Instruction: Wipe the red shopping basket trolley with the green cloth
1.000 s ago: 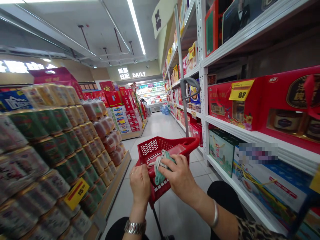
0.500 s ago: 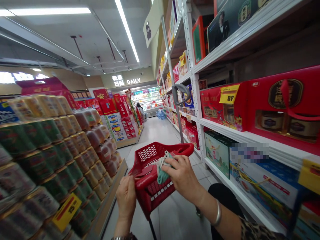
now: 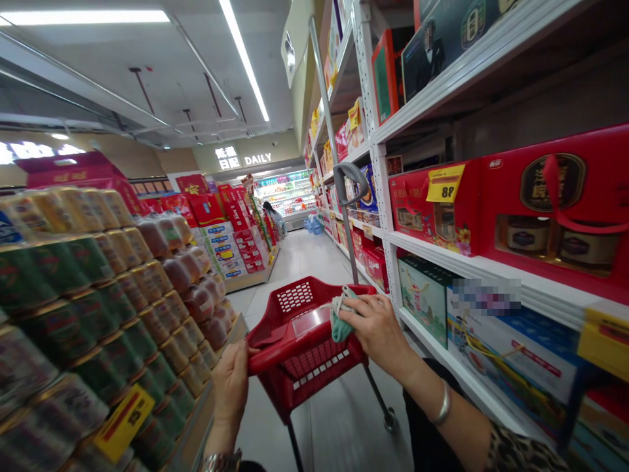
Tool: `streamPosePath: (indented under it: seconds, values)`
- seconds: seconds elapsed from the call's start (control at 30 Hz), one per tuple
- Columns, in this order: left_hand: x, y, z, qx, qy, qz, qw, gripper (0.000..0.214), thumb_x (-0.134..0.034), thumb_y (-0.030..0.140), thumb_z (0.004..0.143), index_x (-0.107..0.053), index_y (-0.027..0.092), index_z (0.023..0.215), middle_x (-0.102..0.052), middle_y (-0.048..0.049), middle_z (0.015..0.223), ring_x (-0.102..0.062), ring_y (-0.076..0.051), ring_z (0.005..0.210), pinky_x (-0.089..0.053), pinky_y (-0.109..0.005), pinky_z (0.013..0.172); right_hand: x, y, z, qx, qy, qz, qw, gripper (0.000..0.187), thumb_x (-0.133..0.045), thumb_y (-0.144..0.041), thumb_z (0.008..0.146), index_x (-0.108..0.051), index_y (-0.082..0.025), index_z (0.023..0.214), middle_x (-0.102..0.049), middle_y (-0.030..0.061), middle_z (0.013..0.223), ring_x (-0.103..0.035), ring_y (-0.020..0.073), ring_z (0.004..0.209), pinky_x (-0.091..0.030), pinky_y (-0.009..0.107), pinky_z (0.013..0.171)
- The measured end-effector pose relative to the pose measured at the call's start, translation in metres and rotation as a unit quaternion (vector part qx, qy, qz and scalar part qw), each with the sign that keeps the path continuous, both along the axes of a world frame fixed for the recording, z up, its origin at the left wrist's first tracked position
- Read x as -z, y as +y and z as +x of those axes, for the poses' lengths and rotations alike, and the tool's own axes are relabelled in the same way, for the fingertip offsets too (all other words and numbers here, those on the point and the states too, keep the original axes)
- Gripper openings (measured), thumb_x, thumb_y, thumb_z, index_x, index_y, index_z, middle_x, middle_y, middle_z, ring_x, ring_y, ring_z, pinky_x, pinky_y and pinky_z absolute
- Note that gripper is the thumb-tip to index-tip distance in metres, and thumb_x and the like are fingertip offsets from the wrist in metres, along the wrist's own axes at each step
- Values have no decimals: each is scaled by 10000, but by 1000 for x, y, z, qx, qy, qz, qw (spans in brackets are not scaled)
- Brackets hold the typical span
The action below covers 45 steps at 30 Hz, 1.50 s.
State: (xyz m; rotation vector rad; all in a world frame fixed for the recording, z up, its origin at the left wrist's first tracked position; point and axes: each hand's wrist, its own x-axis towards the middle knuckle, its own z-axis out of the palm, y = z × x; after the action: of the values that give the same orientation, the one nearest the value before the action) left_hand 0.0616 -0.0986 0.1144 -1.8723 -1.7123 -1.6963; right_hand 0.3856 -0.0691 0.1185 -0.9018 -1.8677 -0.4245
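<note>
**A:** Quick check, what are your hands up to?

**B:** They're apart, both on the red rolling shopping basket (image 3: 314,387). Your left hand (image 3: 230,387) wraps the near rim, probably steadying it, while your right hand (image 3: 378,333) presses a green-and-white cloth (image 3: 340,321) onto the far rim.

**A:** What's around it?

**B:** Left of the basket, stacked drink cans (image 3: 59,282). Right of it, red gift boxes (image 3: 435,210) on white shelving (image 3: 491,275).
</note>
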Motion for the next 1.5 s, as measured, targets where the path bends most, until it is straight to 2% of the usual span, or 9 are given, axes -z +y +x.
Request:
streamPosePath:
  seconds: [0.3,0.4,0.47,0.53,0.6,0.77,0.9,1.2,1.5]
  values:
    - [-9,17,-13,-29,61,-53,996,612,-373,684,942,-640,244,613,-678,-38,663,-614,-204,653,-516,-323,720,6,19,29,31,-17,-62,997,383,-612,-51,945,-773,-329,1153,-755,9,1281,-573,234,1170,-344,407,988]
    - [-9,18,-7,-66,159,-15,985,591,-346,618,984,-693,239,693,-733,-64,748,-667,-247,772,-503,-396,864,8,21,28,28,-28,-68,997,363,-629,-57,942,-775,-324,1141,-744,11,1301,-555,241,1165,-354,401,979]
    - [-6,16,3,-77,225,9,971,524,-372,571,1003,-751,236,867,-785,-70,919,-696,-270,914,-449,-461,1023,8,22,26,28,-29,-67,997,361,-636,-55,938,-775,-318,1142,-744,17,1295,-548,246,1153,-363,396,966]
    - [-3,14,14,-71,284,3,956,432,-462,548,990,-758,245,1075,-793,-69,1083,-693,-294,1051,-346,-528,1148,7,23,25,31,-26,-65,997,367,-630,-52,936,-775,-317,1145,-746,23,1283,-544,250,1149,-369,397,958]
    - [-1,12,22,-83,332,-25,939,412,-588,551,930,-744,239,1149,-789,-84,1108,-679,-326,1092,-281,-581,1182,7,24,25,36,-21,-61,997,372,-614,-47,938,-778,-311,1142,-750,28,1271,-545,254,1140,-374,403,952]
    - [-2,11,26,-108,373,-93,917,207,-650,391,872,-735,228,968,-785,-73,961,-679,-315,976,-347,-552,1080,6,23,22,42,-6,-53,998,370,-585,-32,935,-781,-293,1111,-755,30,1250,-542,256,1112,-382,414,934]
    - [-2,14,24,-121,366,-58,921,147,-635,293,823,-730,233,918,-775,-45,877,-674,-292,908,-342,-526,1043,4,16,9,25,-11,-47,999,328,-607,-67,946,-776,-291,1116,-753,33,1244,-536,248,1070,-383,408,925]
    - [0,16,8,-119,382,41,916,182,-629,318,777,-737,234,897,-772,-34,827,-667,-269,823,-371,-465,966,-2,-11,-47,-29,-42,21,998,231,-653,-136,961,-747,-278,1117,-737,22,1243,-487,253,1104,-371,417,960]
    - [1,13,-35,-107,396,26,911,223,-643,357,783,-755,243,938,-770,-37,840,-667,-278,862,-379,-428,897,-9,-22,-68,-56,-55,67,995,124,-609,-269,1045,-731,-273,1029,-755,-7,1180,-513,240,1071,-348,415,939]
